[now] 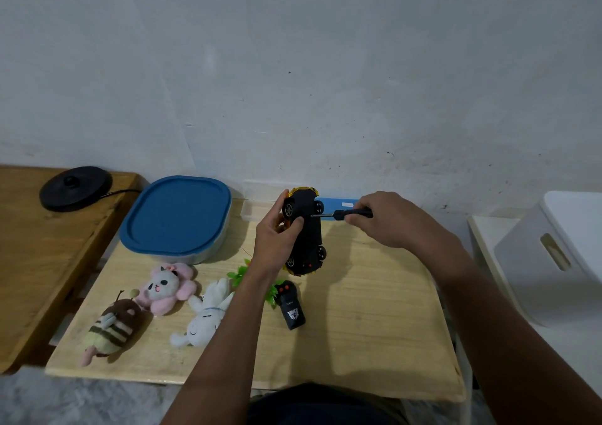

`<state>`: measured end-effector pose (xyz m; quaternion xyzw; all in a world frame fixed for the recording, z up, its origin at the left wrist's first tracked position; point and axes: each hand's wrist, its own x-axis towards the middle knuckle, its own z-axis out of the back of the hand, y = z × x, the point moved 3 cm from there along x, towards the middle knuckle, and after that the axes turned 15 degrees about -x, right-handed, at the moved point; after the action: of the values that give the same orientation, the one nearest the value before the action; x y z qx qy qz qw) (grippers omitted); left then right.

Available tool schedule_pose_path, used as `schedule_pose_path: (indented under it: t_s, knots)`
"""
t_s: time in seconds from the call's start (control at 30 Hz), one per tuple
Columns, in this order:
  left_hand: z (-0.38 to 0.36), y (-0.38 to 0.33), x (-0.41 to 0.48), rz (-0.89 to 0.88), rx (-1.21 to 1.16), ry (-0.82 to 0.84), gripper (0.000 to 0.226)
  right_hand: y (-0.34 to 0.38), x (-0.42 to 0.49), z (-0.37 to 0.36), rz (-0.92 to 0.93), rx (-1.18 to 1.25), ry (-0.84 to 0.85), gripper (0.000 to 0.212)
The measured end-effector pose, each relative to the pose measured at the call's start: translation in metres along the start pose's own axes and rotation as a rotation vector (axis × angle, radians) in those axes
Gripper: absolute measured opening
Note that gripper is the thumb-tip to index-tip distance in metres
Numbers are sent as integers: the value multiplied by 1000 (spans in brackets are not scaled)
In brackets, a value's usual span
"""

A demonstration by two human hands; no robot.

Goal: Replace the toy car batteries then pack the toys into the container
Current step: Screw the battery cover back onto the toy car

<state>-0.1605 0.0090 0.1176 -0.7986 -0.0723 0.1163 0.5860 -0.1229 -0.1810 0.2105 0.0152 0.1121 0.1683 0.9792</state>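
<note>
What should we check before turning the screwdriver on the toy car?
1. Car held firmly: ok. The left hand grips the toy car with its underside facing the camera.
2. Screwdriver gripped: ok. The right hand holds the screwdriver.
3. Tip seated in the screw: cannot tell. The tip touches the underside, but the screw is too small to see.
4. Room on the table for loose parts: ok, bare wood below the car.
5. Container ready for packing: not ok, its blue lid is still on.
</note>
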Motion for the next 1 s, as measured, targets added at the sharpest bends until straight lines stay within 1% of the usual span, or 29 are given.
schedule_pose_path:
  t_s: [0.07, 0.1, 0.2, 0.37, 0.4, 0.47, 0.5, 0.53, 0.6, 0.63, 0.77, 0.87, 0.97, 1.0]
  knots:
    - [0, 1, 0, 3, 1, -1, 61, 3, 0, 0, -1, -23, 23, 38]
    - [0, 1, 0, 3, 3, 0, 62, 4, 0, -1, -4, -18, 33, 39]
    - [0, 1, 2, 2, 2, 0, 61, 6, -3, 0, -6, -7, 48, 25]
    - [1, -1, 4, -2, 8, -6, 61, 3, -1, 5, -12, 58, 8, 18]
    - [1, -1, 4, -2, 9, -2, 61, 3, 0, 6, -19, 59, 8, 22]
    - [-1, -2, 4, -7, 10, 6, 60, 4, 1, 7, -37, 59, 21, 40]
    - [-1, -2, 4, -8, 11, 8, 60, 4, 2, 6, -42, 57, 28, 45]
    - [-2, -2, 5, -10, 10, 9, 59, 5, 1, 6, -35, 55, 28, 43]
    - [-3, -3, 5, -12, 6, 14, 59, 6, -2, 5, -10, 51, 33, 27]
    - [-3, -4, 6, -12, 4, 16, 59, 6, -3, 5, -2, 50, 35, 24]
    - [-3, -4, 7, -14, 1, 14, 60, 5, -3, 10, -23, 42, 8, 19]
    - [-3, -3, 8, -15, 8, 14, 60, 6, -1, 11, -24, 42, 6, 28]
    - [-5, -4, 8, -11, 6, 15, 60, 6, -1, 9, -22, 37, 8, 20]
    - [-5, -4, 7, -11, 5, 16, 60, 6, -2, 9, -24, 32, 15, 21]
